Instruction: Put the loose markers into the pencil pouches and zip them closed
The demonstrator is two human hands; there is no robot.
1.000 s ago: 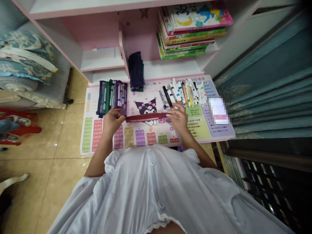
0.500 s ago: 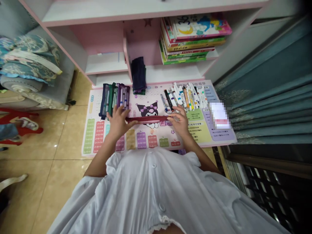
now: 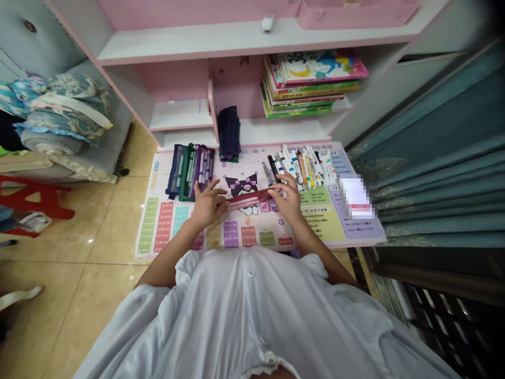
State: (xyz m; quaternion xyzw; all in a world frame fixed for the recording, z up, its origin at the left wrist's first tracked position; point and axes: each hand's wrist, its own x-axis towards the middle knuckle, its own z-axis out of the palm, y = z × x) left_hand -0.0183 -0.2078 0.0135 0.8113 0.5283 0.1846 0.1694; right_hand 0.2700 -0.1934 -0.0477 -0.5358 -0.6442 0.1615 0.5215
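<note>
Between my two hands a dark red pencil pouch (image 3: 249, 199) is stretched flat above the desk mat. My left hand (image 3: 208, 204) pinches its left end, the other fingers spread. At its right end, my right hand (image 3: 290, 199) grips the pouch between thumb and fingers. Left of it lie a navy pouch (image 3: 176, 173), a green pouch (image 3: 189, 171) and a purple pouch (image 3: 204, 167), each with markers showing inside. Beyond my right hand lies a loose pile of markers (image 3: 303, 166), mostly white. Whether the red pouch holds anything is hard to make out.
Folded dark pouches (image 3: 229, 131) lie at the desk's back, by the shelf divider. A stack of books (image 3: 311, 89) fills the right shelf bay. A blurred-out white item (image 3: 357, 197) is at the mat's (image 3: 315, 239) right edge. A curtain (image 3: 437, 142) hangs at right.
The view has tilted up, showing more shelf. The red pouch's left end now sits lower than its right, and my left hand has shifted a little to the right with it.
</note>
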